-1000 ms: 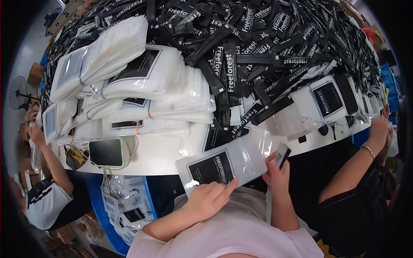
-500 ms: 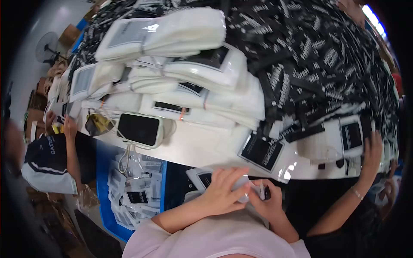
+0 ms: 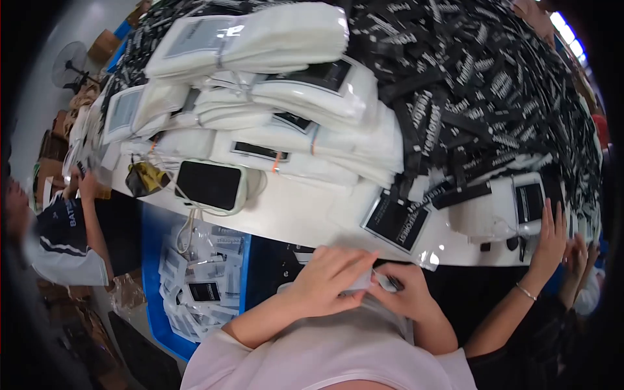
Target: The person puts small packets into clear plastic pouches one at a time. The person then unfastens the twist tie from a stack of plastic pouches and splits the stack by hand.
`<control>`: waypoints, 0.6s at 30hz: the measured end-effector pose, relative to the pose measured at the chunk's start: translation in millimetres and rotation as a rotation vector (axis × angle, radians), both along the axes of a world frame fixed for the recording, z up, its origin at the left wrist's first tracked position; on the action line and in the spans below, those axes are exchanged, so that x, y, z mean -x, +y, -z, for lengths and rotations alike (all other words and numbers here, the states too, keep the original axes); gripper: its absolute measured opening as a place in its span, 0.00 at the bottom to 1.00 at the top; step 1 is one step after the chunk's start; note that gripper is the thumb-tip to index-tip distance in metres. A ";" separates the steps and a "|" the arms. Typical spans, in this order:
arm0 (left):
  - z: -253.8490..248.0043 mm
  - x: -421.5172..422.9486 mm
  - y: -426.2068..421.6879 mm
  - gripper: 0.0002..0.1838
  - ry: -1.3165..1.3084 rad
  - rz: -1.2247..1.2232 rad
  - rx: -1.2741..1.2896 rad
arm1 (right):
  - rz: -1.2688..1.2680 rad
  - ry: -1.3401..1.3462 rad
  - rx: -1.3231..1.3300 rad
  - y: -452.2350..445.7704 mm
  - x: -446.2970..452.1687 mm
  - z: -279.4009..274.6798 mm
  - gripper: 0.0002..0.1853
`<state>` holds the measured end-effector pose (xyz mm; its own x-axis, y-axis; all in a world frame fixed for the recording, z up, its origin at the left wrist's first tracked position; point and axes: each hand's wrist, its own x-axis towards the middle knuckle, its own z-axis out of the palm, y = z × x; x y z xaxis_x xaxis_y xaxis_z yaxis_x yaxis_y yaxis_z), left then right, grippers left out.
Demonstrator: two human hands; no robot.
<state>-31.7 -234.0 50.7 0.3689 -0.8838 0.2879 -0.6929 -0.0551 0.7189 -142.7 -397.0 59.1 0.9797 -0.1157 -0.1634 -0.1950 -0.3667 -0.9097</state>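
My left hand [image 3: 330,279] is closed on a clear plastic bag [image 3: 361,281], most of which is hidden behind its fingers. Close against it on the right, my right hand [image 3: 406,291] holds a small black packet [image 3: 391,282] between thumb and fingers. Both hands are over my lap, just below the table edge. Beyond them, a clear bag with a black label [image 3: 396,222] lies on the white table [image 3: 305,224]. Stacks of bundled clear bags [image 3: 260,97] rise at the back left.
Black packets [image 3: 455,84] are heaped across the back. A phone [image 3: 209,185] with a cable lies at the left edge, above a blue bin [image 3: 244,273] of filled bags. Co-workers' hands [image 3: 551,237] [image 3: 84,185] are at right and left.
The bag in my left hand, spread flat earlier, is now mostly covered by my fingers. My hands have come together. The view has shifted, showing the phone and bin farther right than at first.
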 end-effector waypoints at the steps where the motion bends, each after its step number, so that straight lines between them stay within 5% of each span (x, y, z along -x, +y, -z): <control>1: 4.5 2.8 -0.1 0.37 0.011 -0.017 0.038 | 0.070 -0.077 0.087 2.5 -3.2 1.5 0.13; 5: 16.3 2.3 -2.2 0.49 -0.020 -0.084 0.064 | 0.467 -0.302 -0.188 -1.6 0.1 12.4 0.19; 6: 16.3 3.2 -2.6 0.53 -0.039 -0.106 0.036 | 0.465 -0.481 -0.949 -10.5 3.4 7.7 0.22; 8: 16.7 6.3 -7.7 0.59 -0.048 -0.132 0.052 | 0.555 -0.820 -1.152 -1.1 -14.1 -19.4 0.24; 12: 10.8 9.3 -16.2 0.65 -0.049 -0.100 0.045 | 0.086 -0.454 -0.509 6.3 -11.5 -27.0 0.26; 15: 21.6 8.6 -18.7 0.68 -0.007 -0.069 0.143 | 0.020 -0.409 -0.485 0.4 -7.5 -28.7 0.20; 18: 24.9 16.8 -20.5 0.69 0.036 -0.046 0.175 | -0.026 -0.381 -0.111 1.2 -14.0 -27.3 0.21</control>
<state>-48.6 -254.5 25.8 0.4208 -0.8033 0.4215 -0.6659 0.0421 0.7449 -128.8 -395.8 86.4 0.9750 -0.0921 0.2023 0.1722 -0.2626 -0.9494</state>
